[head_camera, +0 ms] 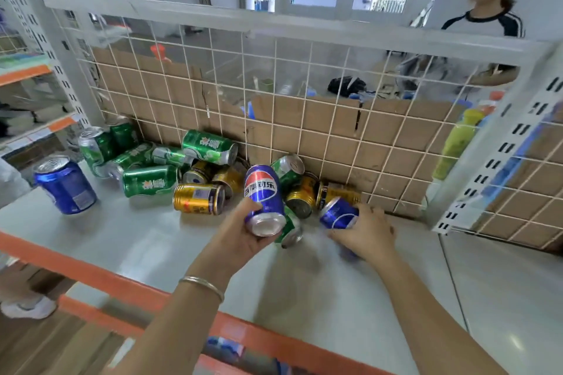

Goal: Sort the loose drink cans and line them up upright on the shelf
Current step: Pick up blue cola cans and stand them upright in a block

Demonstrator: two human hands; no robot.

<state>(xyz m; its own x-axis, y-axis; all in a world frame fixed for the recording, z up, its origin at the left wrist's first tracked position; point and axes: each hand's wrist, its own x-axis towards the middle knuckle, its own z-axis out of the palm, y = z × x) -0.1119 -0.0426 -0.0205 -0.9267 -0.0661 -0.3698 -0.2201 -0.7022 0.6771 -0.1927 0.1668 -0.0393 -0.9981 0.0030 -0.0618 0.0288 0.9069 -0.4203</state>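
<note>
My left hand (240, 237) grips a blue Pepsi can (263, 198), tilted with its base toward me, just above the shelf. My right hand (365, 234) curls around a second blue can (338, 213) that lies low by the pile. Behind them, green cans (210, 146) and gold cans (198, 198) lie jumbled on the white shelf (152, 240) against the wire mesh. One blue can (65, 184) stands upright at the far left. Two green cans (96, 146) stand upright in the back left corner.
A wire grid backed with cardboard (304, 125) closes the shelf's rear. An orange rail (91, 275) runs along the front edge. A white perforated upright (499, 146) and a yellow-green bottle (457, 143) stand at the right. Another person (487, 24) stands beyond the mesh.
</note>
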